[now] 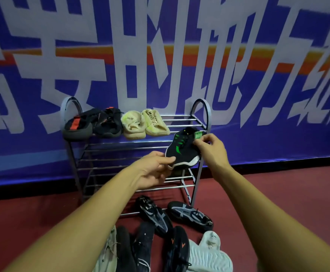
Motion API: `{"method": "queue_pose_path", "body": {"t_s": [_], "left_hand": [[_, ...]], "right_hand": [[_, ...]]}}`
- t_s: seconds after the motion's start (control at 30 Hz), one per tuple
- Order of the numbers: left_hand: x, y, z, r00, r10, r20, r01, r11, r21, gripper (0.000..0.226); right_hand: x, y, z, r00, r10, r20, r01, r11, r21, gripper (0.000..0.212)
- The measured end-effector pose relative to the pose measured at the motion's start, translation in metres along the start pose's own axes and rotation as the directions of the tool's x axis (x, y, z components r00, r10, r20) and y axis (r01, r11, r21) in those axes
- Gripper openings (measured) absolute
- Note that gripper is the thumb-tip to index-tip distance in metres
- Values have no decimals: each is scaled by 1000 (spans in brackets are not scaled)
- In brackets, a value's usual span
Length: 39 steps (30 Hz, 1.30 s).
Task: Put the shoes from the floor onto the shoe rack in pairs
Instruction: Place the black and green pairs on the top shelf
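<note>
A black shoe with green stripes (181,148) hangs over the right end of the metal shoe rack (121,146), near its top shelf. My right hand (209,148) grips its heel and tongue with the green tag. My left hand (156,167) pinches its white toe edge. On the top shelf stand a black pair with red marks (95,123) at the left and a beige pair (144,123) beside it. Several shoes lie on the floor in front of the rack: two black mesh ones (172,214), dark ones (144,246) and a white one (209,254).
The rack stands against a blue banner wall (278,114) with large white characters. Its lower shelves (132,185) hold nothing. Red floor (268,193) spreads to the right and left of the rack. My forearms cross the lower part of the view.
</note>
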State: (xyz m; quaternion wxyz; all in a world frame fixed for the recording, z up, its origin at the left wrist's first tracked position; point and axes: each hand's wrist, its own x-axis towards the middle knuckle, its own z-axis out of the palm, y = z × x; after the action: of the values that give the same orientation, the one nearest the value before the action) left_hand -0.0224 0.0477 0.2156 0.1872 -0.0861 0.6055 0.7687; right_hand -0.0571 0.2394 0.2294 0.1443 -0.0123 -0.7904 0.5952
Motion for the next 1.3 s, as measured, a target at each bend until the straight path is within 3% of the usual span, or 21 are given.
{"method": "queue_pose_path", "body": {"t_s": [0.1,0.17,0.33,0.5,0.6,0.7,0.8,0.87,1.1,1.3], "left_hand": [[7,7,20,991,125,-44,-127,990,-65,32],[15,13,29,976,198,-91,-205,977,-67,35],[48,26,40,922,322,-214,-349,932,-103,45],[69,32,43,869,402,-288,-442,893,-85,40],[74,29,43,874,383,-300,-425,901,-85,46],[78,28,39,910,342,-233,-370,925,-87,53],[81,32,32,934,331,-138,-329,944,36,61],[84,33,29,941,318,-113,-304,945,122,65],[89,32,15,897,396,-198,-339,902,267,45],[97,36,3,855,455,-248,-392,881,266,35]], "right_hand": [[10,-5,-7,999,31,-37,-26,992,127,46],[16,-6,-12,996,91,-25,-84,977,196,51],[24,-3,-19,984,105,147,-147,936,318,17],[25,0,-9,922,180,344,-287,911,295,18],[24,6,3,879,172,444,-337,883,326,17],[36,14,12,894,200,401,-362,849,384,19],[48,20,20,893,280,352,-426,778,461,37],[55,22,25,892,319,321,-448,729,518,29],[78,33,35,893,359,272,-449,678,582,17],[89,35,34,898,328,293,-439,625,645,17]]}}
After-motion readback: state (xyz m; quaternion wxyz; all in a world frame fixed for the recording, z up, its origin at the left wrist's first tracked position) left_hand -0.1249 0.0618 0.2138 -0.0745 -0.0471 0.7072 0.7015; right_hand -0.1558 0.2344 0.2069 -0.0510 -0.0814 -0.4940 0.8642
